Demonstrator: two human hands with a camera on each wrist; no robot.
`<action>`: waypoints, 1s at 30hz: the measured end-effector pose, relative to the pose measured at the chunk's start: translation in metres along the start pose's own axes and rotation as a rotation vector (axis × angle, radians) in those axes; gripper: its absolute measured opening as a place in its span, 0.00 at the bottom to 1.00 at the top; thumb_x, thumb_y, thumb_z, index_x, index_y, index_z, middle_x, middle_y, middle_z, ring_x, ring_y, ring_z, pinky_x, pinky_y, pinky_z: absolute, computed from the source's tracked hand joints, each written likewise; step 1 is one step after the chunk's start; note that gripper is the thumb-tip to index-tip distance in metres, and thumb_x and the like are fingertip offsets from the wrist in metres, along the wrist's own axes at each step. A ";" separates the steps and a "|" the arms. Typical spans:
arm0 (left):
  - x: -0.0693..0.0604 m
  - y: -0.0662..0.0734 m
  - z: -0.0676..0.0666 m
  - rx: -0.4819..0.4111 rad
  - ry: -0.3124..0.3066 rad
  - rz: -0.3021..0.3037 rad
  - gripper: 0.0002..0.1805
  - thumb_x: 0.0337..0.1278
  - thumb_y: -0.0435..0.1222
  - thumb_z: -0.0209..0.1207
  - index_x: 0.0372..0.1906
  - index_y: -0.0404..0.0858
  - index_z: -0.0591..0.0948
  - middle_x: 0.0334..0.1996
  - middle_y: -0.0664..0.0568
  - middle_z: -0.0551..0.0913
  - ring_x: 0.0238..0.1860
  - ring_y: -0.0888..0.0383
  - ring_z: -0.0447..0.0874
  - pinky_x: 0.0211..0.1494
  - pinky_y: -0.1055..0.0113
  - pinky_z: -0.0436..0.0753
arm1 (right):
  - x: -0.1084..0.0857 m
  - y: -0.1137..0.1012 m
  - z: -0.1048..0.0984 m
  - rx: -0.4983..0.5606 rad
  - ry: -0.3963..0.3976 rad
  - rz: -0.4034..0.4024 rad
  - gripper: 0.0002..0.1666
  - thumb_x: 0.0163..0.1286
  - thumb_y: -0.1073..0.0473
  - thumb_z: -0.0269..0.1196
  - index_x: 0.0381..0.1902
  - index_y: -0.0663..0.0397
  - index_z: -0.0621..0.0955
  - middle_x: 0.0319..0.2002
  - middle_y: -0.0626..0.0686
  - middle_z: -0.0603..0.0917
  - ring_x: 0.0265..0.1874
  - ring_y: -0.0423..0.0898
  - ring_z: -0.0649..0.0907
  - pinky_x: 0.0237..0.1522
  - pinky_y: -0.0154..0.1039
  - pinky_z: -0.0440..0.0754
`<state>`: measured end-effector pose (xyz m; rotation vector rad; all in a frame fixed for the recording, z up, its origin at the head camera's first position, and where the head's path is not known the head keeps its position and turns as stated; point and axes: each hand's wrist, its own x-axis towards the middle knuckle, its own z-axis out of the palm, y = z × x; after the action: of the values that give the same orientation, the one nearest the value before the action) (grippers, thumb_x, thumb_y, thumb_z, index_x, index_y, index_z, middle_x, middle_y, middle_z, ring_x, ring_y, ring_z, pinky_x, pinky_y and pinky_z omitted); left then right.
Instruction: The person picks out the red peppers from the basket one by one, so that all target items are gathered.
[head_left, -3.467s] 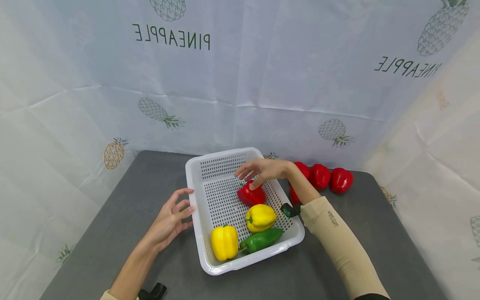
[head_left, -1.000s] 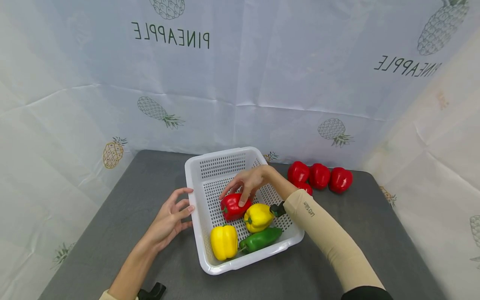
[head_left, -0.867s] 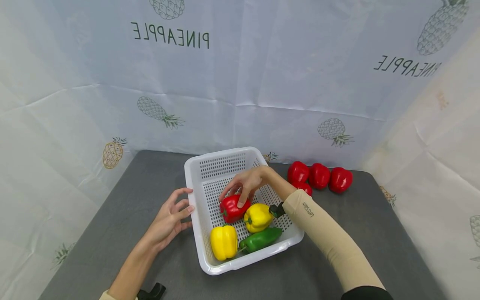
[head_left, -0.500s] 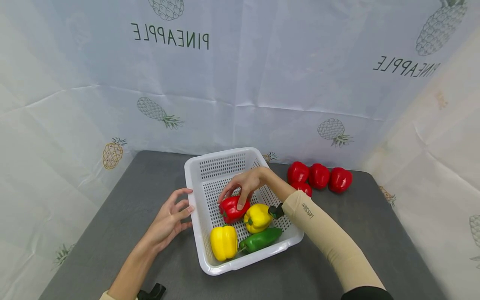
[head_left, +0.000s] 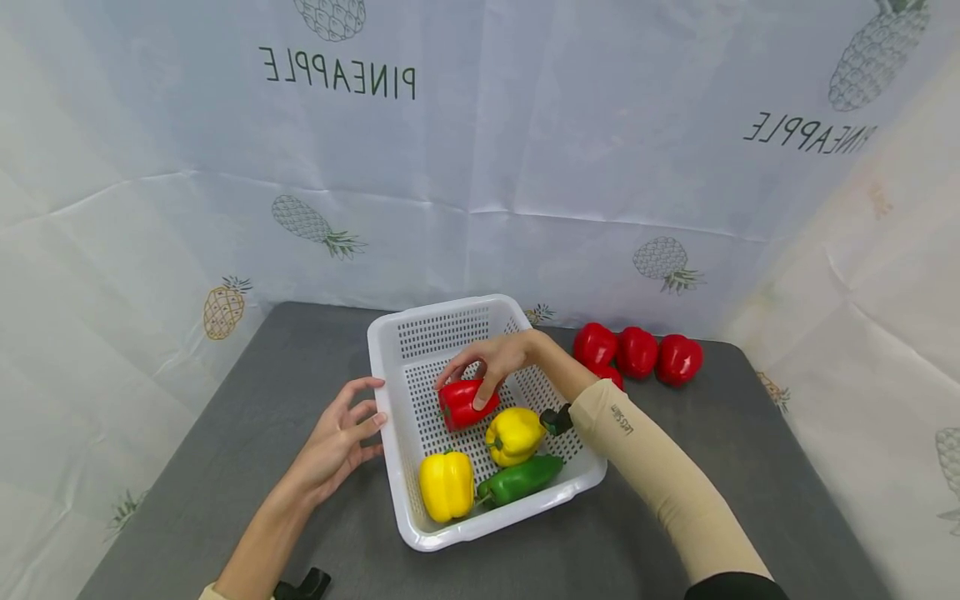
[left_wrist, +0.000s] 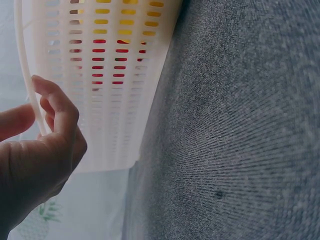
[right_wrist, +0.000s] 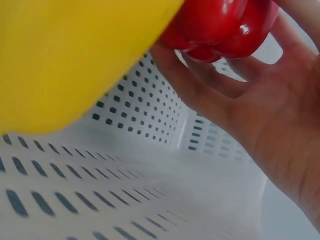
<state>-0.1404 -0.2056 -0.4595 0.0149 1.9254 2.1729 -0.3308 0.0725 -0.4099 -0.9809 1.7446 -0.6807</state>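
My right hand point(head_left: 495, 362) reaches into a white perforated basket point(head_left: 427, 542) and grips a red bell pepper point(head_left: 461, 406). In the right wrist view, thumb and fingers curl round the red bell pepper point(right_wrist: 220, 25); part of it is cut off by the frame. My left hand point(head_left: 341, 442) pinches the basket's left rim, thumb on one side and fingers on the other, as the left wrist view shows at the rim point(left_wrist: 27, 75). Also in the basket lie two yellow bell peppers, one at front left point(head_left: 447, 486) and one at right point(head_left: 515, 436), plus a long green pepper point(head_left: 521, 481).
Several red bell peppers point(head_left: 637, 352) sit on the grey table point(head_left: 720, 467) behind and right of the basket; one is partly hidden by the right forearm. A white pineapple-print curtain point(head_left: 480, 167) hangs behind and along both sides.
Since the oldest frame, my right hand has brought the red bell pepper left within the basket. Over the last half second the pepper has shifted slightly toward the back. My left hand stays on the rim.
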 end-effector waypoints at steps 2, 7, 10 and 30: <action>0.000 0.000 0.000 0.000 -0.001 0.000 0.34 0.77 0.32 0.62 0.78 0.46 0.59 0.66 0.38 0.77 0.60 0.48 0.83 0.55 0.58 0.91 | -0.003 -0.001 -0.002 -0.003 0.022 -0.021 0.45 0.63 0.63 0.75 0.78 0.48 0.75 0.74 0.55 0.77 0.66 0.53 0.82 0.62 0.47 0.90; 0.000 0.000 0.000 -0.001 -0.007 0.005 0.34 0.77 0.32 0.61 0.78 0.46 0.58 0.67 0.37 0.77 0.60 0.49 0.83 0.55 0.58 0.91 | -0.012 -0.007 -0.005 -0.006 0.066 -0.050 0.45 0.63 0.63 0.76 0.78 0.49 0.75 0.74 0.54 0.78 0.67 0.54 0.81 0.62 0.49 0.90; 0.000 0.000 0.000 -0.002 -0.008 0.008 0.34 0.77 0.32 0.61 0.78 0.46 0.58 0.67 0.36 0.76 0.60 0.48 0.83 0.55 0.58 0.91 | -0.019 -0.011 -0.006 -0.014 0.090 -0.062 0.45 0.63 0.63 0.76 0.78 0.49 0.74 0.74 0.54 0.78 0.69 0.57 0.79 0.61 0.49 0.90; 0.000 -0.002 -0.001 -0.012 -0.013 0.009 0.35 0.77 0.31 0.62 0.78 0.46 0.58 0.66 0.39 0.77 0.59 0.50 0.84 0.54 0.58 0.91 | -0.086 -0.016 -0.013 0.037 0.319 -0.195 0.48 0.62 0.65 0.77 0.80 0.53 0.72 0.77 0.57 0.75 0.72 0.59 0.77 0.62 0.54 0.90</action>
<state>-0.1405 -0.2063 -0.4616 0.0356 1.9093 2.1848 -0.3219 0.1376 -0.3508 -1.0711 1.9167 -1.0375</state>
